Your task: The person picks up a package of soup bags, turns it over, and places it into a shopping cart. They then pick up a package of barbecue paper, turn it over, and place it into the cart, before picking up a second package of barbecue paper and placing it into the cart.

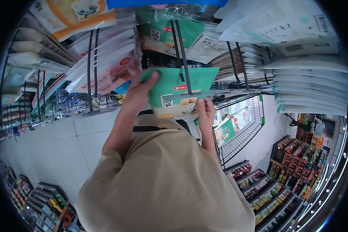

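Observation:
A green and cream packet of soup bags (158, 83) is held up in front of me, at the hooks of the shelf rack. My left hand (139, 92) is closed on its left edge, the thumb lying across the front. Low on the right side, my right hand (206, 112) pinches the packet's edge with its fingertips. A dark metal hook (185, 58) with a clear tag strip crosses in front of the packet. Behind it, another green packet (181, 33) of like design hangs on the rack.
White-edged packs (309, 83) hang in a thick row at right, pink-printed packs (108, 71) at left. A black wire shopping cart (239, 141) holding several packets stands close on my right. Beyond are stocked shelves (259, 189) and a person (320, 127).

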`<move>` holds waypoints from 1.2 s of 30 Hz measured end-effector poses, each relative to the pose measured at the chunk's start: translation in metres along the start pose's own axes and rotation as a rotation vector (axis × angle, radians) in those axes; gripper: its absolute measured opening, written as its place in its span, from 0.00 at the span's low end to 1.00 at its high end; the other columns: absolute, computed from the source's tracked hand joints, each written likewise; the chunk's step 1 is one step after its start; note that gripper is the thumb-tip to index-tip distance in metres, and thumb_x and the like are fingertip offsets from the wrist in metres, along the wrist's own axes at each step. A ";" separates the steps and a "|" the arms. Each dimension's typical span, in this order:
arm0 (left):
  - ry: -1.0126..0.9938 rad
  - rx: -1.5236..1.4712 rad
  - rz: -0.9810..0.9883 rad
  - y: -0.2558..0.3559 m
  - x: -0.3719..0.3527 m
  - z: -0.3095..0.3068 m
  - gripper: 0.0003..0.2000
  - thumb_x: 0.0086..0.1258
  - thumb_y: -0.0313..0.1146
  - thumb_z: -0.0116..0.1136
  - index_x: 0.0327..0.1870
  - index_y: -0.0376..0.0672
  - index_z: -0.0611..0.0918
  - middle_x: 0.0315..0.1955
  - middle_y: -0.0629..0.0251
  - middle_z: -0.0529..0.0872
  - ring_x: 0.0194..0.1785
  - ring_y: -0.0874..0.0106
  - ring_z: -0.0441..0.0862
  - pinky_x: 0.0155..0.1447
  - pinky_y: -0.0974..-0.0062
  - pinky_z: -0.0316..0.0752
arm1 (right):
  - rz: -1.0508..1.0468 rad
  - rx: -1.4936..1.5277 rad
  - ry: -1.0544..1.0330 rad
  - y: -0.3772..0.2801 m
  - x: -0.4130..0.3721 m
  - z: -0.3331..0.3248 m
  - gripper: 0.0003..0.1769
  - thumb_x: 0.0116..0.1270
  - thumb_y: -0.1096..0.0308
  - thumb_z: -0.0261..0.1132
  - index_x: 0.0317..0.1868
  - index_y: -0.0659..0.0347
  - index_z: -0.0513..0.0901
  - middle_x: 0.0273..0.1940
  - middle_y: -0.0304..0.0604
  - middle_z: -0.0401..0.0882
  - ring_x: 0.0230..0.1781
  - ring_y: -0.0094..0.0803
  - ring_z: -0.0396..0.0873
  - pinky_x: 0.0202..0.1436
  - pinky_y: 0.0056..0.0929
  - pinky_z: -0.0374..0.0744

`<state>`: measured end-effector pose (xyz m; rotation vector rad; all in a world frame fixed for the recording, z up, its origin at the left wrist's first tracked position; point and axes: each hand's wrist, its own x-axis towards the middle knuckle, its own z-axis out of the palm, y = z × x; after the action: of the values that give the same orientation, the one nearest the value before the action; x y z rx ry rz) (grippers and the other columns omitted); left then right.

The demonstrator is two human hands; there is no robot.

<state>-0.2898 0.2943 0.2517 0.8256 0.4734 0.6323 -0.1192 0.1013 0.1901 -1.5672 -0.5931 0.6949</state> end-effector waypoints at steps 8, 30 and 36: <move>0.001 0.247 0.150 0.012 0.020 0.000 0.17 0.79 0.42 0.52 0.54 0.36 0.81 0.42 0.68 0.84 0.47 0.80 0.77 0.53 0.81 0.72 | -0.224 -0.191 0.048 0.018 0.011 0.018 0.32 0.71 0.81 0.57 0.74 0.66 0.57 0.70 0.52 0.62 0.72 0.36 0.62 0.74 0.33 0.60; 0.222 0.596 0.101 -0.030 0.027 -0.069 0.23 0.76 0.49 0.56 0.50 0.33 0.82 0.36 0.65 0.84 0.41 0.78 0.74 0.48 0.77 0.69 | -0.799 -1.059 -0.166 -0.062 0.049 0.065 0.25 0.66 0.70 0.64 0.64 0.54 0.78 0.76 0.57 0.51 0.76 0.69 0.45 0.73 0.62 0.57; 0.128 0.866 0.020 -0.011 0.015 -0.073 0.23 0.77 0.48 0.53 0.49 0.31 0.82 0.28 0.60 0.84 0.33 0.75 0.74 0.43 0.74 0.72 | -0.933 -1.223 -0.100 -0.078 0.070 0.092 0.28 0.70 0.58 0.61 0.70 0.43 0.72 0.77 0.55 0.48 0.76 0.70 0.44 0.70 0.72 0.56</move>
<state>-0.3199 0.3373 0.1971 1.6122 0.8798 0.4893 -0.1363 0.2234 0.2552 -1.9949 -1.8820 -0.4374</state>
